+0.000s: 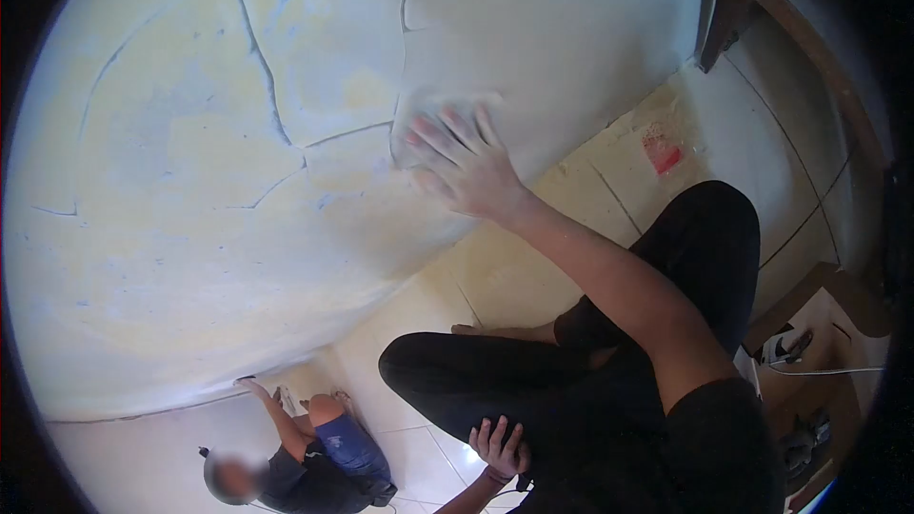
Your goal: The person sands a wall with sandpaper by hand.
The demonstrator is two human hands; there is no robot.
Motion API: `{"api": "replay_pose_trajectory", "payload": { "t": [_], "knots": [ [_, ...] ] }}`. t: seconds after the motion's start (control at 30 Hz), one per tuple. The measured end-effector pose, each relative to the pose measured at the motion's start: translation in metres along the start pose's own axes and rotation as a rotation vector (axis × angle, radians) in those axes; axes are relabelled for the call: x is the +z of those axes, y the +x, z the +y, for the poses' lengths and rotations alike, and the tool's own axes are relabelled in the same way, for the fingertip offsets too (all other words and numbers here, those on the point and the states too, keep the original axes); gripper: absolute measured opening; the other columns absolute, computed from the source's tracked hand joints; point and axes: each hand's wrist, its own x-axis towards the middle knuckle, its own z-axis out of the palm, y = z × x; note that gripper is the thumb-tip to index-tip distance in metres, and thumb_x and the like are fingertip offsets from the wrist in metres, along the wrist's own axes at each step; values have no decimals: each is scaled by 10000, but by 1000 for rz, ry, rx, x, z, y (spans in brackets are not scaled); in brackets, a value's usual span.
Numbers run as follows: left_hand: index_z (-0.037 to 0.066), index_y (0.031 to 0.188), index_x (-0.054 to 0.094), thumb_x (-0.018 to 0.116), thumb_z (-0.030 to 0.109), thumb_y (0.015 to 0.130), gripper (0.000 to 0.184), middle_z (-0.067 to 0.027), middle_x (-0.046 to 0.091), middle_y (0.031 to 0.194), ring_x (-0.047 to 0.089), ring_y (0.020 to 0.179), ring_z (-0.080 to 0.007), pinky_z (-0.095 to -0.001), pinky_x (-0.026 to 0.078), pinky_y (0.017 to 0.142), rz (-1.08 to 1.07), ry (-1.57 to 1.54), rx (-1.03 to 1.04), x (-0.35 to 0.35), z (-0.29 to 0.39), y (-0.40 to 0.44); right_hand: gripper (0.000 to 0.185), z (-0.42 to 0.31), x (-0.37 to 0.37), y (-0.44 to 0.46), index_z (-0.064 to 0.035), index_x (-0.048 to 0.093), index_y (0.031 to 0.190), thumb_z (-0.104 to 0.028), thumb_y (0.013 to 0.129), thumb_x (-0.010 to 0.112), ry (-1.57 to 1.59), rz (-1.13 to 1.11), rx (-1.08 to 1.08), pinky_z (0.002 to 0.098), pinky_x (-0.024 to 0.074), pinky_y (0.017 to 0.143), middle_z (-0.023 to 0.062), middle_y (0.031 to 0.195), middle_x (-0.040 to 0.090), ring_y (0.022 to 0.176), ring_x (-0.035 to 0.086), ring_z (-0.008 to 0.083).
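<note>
My right hand (464,164) lies against the pale plastered wall (190,257), fingers stretched out and spread, a little smeared by motion. Its fingertips look reddish and dusty. Greyish plaster surrounds the fingers; whether a thin sheet lies beneath them I cannot tell. Beside the hand, dark cracks (262,67) branch across the wall's yellowish, patchy surface. On the dark trousers (562,419) over my folded left leg rests my left hand (500,447), its fingers apart and nothing visible in it.
Another person (314,447) squats at lower left, a hand on the wall's base. A red scrap (664,150) lies amid dust on the tiled floor (514,266). To the right stands an open box (814,352) with tools and a pale cord. A dark post (728,5) rises at top right.
</note>
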Motion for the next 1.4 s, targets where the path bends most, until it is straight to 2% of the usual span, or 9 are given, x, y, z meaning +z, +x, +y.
{"api": "replay_pose_trajectory", "payload": {
  "t": [0.17, 0.37, 0.47, 0.67, 0.77, 0.9, 1.1, 1.23, 1.4],
  "knots": [
    [144, 1089, 675, 517, 287, 797, 362, -117, 568, 1275, 410, 1287, -347, -527, 227, 1067, -20, -4, 18, -4, -1, 0, 483, 15, 9, -62, -185, 514, 1345, -410, 917, 522, -78, -204, 92, 611, 250, 1078, 13, 1527, 303, 1377, 307, 304],
    [160, 1097, 677, 521, 283, 796, 361, -99, 575, 1269, 424, 1277, -335, -513, 234, 1068, 21, -6, -10, 0, 0, -4, 565, -28, -31, 54, -197, 423, 1419, -397, 904, 541, 16, -5, 94, 623, 249, 1071, 14, 1522, 314, 1393, 277, 310],
    [160, 1094, 680, 522, 281, 790, 363, -98, 574, 1273, 426, 1277, -333, -512, 233, 1069, 6, -4, -2, -2, 1, 1, 534, -4, -12, 28, -94, 518, 1325, -341, 859, 600, 46, 24, -20, 675, 229, 1038, 86, 1481, 368, 1353, 310, 394],
    [132, 1090, 672, 519, 283, 785, 373, -145, 537, 1310, 388, 1302, -369, -558, 222, 1066, -32, -13, 20, -3, -2, -3, 533, 19, 12, -54, -68, 527, 1310, -342, 858, 595, -31, -44, 15, 680, 226, 1036, 114, 1477, 368, 1351, 304, 410],
    [130, 1088, 670, 516, 288, 792, 368, -151, 537, 1307, 388, 1299, -374, -562, 218, 1064, -29, -10, 14, -2, 0, -5, 582, -16, 1, 3, -122, 457, 1387, -412, 891, 548, -25, 1, 147, 616, 204, 1095, 28, 1525, 311, 1408, 233, 331],
    [156, 1085, 691, 489, 298, 811, 368, -105, 569, 1285, 411, 1298, -326, -509, 229, 1069, 7, -3, -14, 1, 1, -2, 570, -31, -25, 49, -121, 470, 1378, -418, 897, 544, 9, 13, 97, 625, 195, 1096, 41, 1526, 306, 1412, 221, 333],
    [152, 1102, 677, 498, 299, 813, 370, -116, 556, 1297, 405, 1296, -342, -528, 226, 1067, -20, -5, 11, -4, -1, 0, 558, 24, 22, -56, -120, 475, 1377, -418, 909, 531, -111, -89, 49, 634, 166, 1099, 52, 1535, 283, 1418, 207, 340],
    [136, 1134, 651, 507, 310, 826, 382, -141, 542, 1310, 394, 1297, -372, -559, 223, 1065, -37, -10, 17, -3, -2, -5, 551, -18, -1, 9, -117, 471, 1379, -403, 911, 524, 15, 46, 219, 635, 167, 1098, 50, 1538, 278, 1413, 211, 352],
    [165, 1106, 679, 499, 296, 808, 372, -101, 568, 1280, 411, 1288, -331, -516, 225, 1070, 6, -14, -7, -1, 0, -1, 569, -14, -40, 73, -137, 452, 1399, -388, 895, 536, 13, 55, 75, 615, 191, 1096, 24, 1534, 289, 1418, 220, 310]
  ]
}}
